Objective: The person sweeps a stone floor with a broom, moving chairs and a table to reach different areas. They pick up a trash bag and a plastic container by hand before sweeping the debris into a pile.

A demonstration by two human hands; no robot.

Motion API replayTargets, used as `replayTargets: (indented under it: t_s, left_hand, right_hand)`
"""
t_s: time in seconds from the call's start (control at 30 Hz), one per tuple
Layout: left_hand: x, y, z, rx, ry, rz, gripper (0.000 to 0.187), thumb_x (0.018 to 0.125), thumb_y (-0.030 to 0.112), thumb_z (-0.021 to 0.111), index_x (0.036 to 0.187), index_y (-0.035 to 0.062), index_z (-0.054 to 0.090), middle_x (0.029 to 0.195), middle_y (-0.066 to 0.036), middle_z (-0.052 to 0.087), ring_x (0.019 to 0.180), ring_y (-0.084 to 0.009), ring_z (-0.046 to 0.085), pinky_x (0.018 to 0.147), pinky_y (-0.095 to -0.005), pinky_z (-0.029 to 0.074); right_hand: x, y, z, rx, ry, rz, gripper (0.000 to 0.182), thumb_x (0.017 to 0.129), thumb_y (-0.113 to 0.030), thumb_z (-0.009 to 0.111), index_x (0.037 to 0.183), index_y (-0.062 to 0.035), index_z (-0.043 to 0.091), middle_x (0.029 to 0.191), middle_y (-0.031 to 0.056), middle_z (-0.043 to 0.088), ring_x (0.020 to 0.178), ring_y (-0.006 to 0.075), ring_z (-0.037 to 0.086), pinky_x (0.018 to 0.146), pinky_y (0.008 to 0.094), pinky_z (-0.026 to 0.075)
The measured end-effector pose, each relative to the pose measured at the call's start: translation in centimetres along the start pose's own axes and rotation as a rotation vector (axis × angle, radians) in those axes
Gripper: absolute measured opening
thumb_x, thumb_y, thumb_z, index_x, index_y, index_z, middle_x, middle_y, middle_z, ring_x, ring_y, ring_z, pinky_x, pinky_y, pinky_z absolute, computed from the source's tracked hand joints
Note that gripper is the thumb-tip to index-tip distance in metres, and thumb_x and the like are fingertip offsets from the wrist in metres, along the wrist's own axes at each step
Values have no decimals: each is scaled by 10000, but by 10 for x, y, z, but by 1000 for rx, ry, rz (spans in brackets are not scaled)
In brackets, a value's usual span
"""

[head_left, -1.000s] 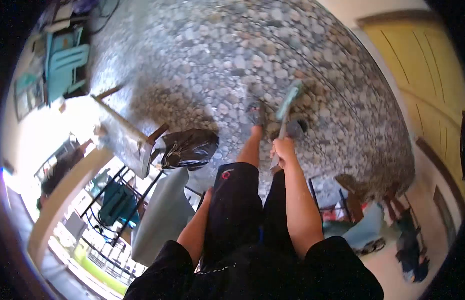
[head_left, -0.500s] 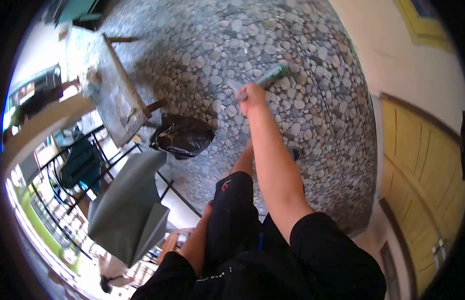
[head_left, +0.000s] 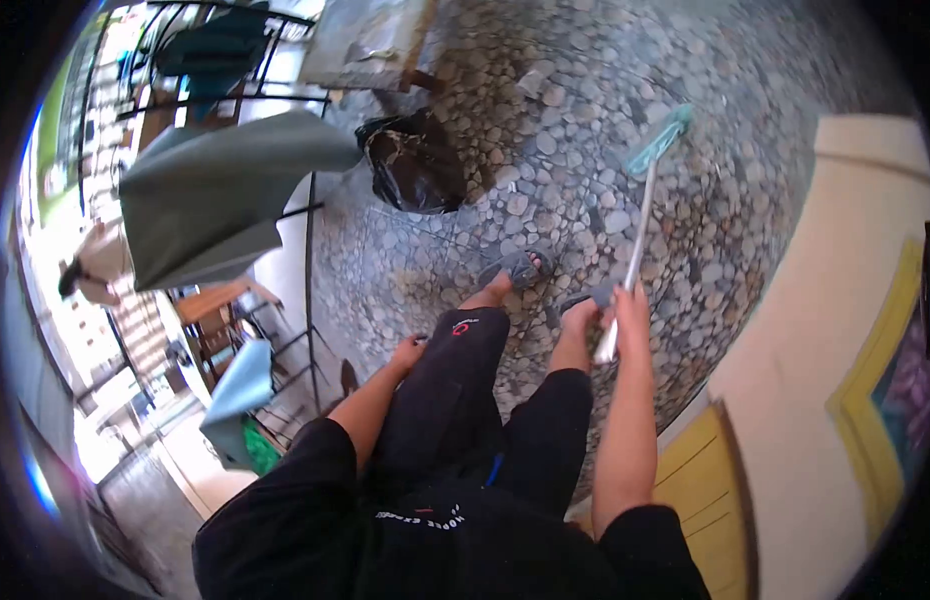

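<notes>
My right hand (head_left: 628, 305) is closed around the pale handle of a broom (head_left: 640, 225) near its lower end. The broom's green head (head_left: 662, 140) rests on or just above the pebble-patterned floor, ahead and to the right. Beside my left knee, my left hand (head_left: 410, 352) hangs with curled fingers. A small dark bit shows at its fingertips, too little to name. My sandalled feet (head_left: 520, 268) stand on the floor between the hands.
A black plastic bag (head_left: 415, 165) sits on the pebbled floor (head_left: 585, 100) ahead-left, by a low table (head_left: 370, 45). Grey sheeting (head_left: 215, 190) drapes over a dark metal frame at left. A cream wall (head_left: 785, 300) and yellow panel (head_left: 700, 490) border the right. A person (head_left: 97, 262) is far left.
My view has turned right. My right arm has drawn back toward my body, and the broom now stretches out ahead, its green head farther from me. My left hand has come into view.
</notes>
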State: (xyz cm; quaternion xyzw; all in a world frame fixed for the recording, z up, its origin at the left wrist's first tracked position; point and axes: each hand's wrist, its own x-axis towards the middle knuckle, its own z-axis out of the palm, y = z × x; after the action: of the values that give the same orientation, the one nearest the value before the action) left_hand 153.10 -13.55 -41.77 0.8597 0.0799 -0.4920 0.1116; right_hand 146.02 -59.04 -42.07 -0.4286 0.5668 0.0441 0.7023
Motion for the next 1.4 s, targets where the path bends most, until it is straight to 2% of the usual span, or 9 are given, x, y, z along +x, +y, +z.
replayTargets:
  t_s: [0.2,0.27,0.4,0.6,0.8,1.03,1.27,1.3,1.4]
  left_hand:
    - [-26,-43,120,-235,-108,79,416,713,287,517,1046,38,522,886,-186,588,877,-267,561,765,-332,426]
    - [-48,-18,111,-341,-4,-283,424,705,268,522,1031,-3,516,862,-178,596,828,-248,581,738,-325,437]
    - [-42,-1,114,-611,220,-366,373,710,197,526,1033,13,498,770,-162,601,685,-247,595,660,-326,457]
    - [60,46,27,-693,633,-49,376,734,207,558,1044,11,474,846,-142,568,763,-235,566,696,-313,437]
    - [211,98,-175,-450,1043,228,565,665,223,616,1119,-13,378,1012,-218,469,945,-354,457,797,-387,387]
    - [312,124,-257,-239,719,-147,1030,528,354,739,1267,-15,123,1303,-186,173,1085,-365,364,882,-440,334]
    - [387,122,-244,-330,548,-316,1201,475,446,748,1308,63,-28,1283,-144,291,1131,-327,319,882,-416,323]
    - [401,120,-230,-252,599,-283,929,578,438,681,1289,78,206,1075,-164,506,1025,-326,439,833,-412,368]
    - [447,104,-199,-368,516,-242,490,709,334,547,1122,82,466,951,-179,561,941,-328,498,813,-410,382]
  right_hand:
    - [-28,-54,-45,-454,-347,309,187,813,-174,477,963,-87,407,544,-7,369,355,69,337,293,223,277]
    - [-20,-60,-30,-611,-454,353,201,815,-197,492,956,-82,407,552,-7,373,362,69,338,303,226,280]
    - [1,-71,48,-894,-649,377,237,819,-141,478,1025,-50,403,547,8,369,379,99,361,328,255,305]
    - [115,-46,148,-1769,-959,40,361,790,-278,484,942,49,490,747,189,564,591,276,569,541,382,458]
    - [145,-78,228,-1993,-854,-274,332,786,-275,467,888,38,517,779,246,562,718,371,555,654,424,442]
    - [122,-118,220,-2008,-764,-309,326,760,-296,520,872,10,515,770,251,552,749,415,524,652,440,424]
    - [134,-150,158,-1973,-577,-117,262,760,-242,531,841,6,506,752,247,548,729,404,531,620,420,426]
    - [136,-154,156,-1980,-569,-92,262,760,-242,531,841,6,506,752,247,548,729,404,531,620,420,426]
    - [134,-155,144,-1802,-518,15,256,755,-225,550,845,11,508,745,227,552,719,372,546,615,395,428]
